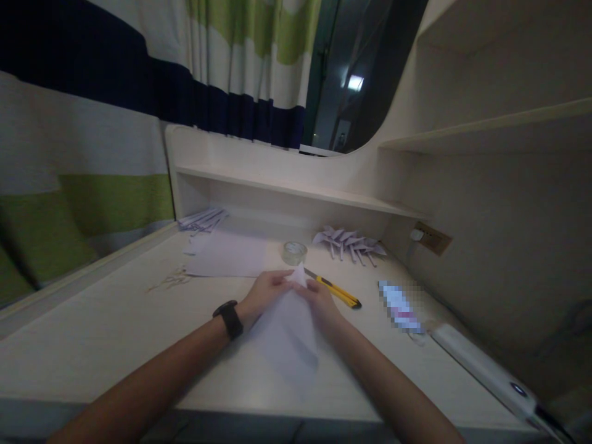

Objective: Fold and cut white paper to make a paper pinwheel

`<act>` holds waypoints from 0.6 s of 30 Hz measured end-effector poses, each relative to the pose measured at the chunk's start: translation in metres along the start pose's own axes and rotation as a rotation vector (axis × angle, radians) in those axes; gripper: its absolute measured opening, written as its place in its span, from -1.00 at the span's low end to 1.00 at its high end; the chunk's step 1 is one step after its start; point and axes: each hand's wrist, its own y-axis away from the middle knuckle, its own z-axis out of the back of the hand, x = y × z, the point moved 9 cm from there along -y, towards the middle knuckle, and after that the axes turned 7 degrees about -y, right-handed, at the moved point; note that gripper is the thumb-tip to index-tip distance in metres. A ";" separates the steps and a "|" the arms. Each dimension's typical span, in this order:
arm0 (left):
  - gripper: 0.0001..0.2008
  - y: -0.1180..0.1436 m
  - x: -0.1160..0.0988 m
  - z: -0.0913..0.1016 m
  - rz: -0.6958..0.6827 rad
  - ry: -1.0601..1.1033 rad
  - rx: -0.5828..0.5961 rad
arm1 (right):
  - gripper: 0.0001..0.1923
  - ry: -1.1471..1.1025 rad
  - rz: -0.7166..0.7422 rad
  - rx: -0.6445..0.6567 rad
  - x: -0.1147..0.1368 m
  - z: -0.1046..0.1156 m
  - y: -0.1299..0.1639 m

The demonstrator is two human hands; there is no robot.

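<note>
A sheet of white paper [289,336] hangs toward me between my forearms, its far end drawn to a folded point. My left hand [266,293], with a black watch on the wrist, pinches the paper's left side near that point. On the other side my right hand [319,299] grips it with thumb and fingers closed. Just beyond the fingertips stands a roll of clear tape [294,253]. A yellow utility knife [340,292] lies right of my right hand, its far end close to the paper's tip.
White paper sheets [231,253] lie at the back left, with thin paper sticks [202,219] behind them and pale strings [172,279] in front. Several folded paper pinwheels [349,242] rest at the back right. A blurred-out phone [400,308] and a long white device [485,367] lie rightward.
</note>
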 end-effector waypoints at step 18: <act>-0.74 -0.027 -0.054 -0.013 -0.438 -0.454 0.078 | -0.74 -0.271 0.132 -0.007 0.022 0.031 -0.012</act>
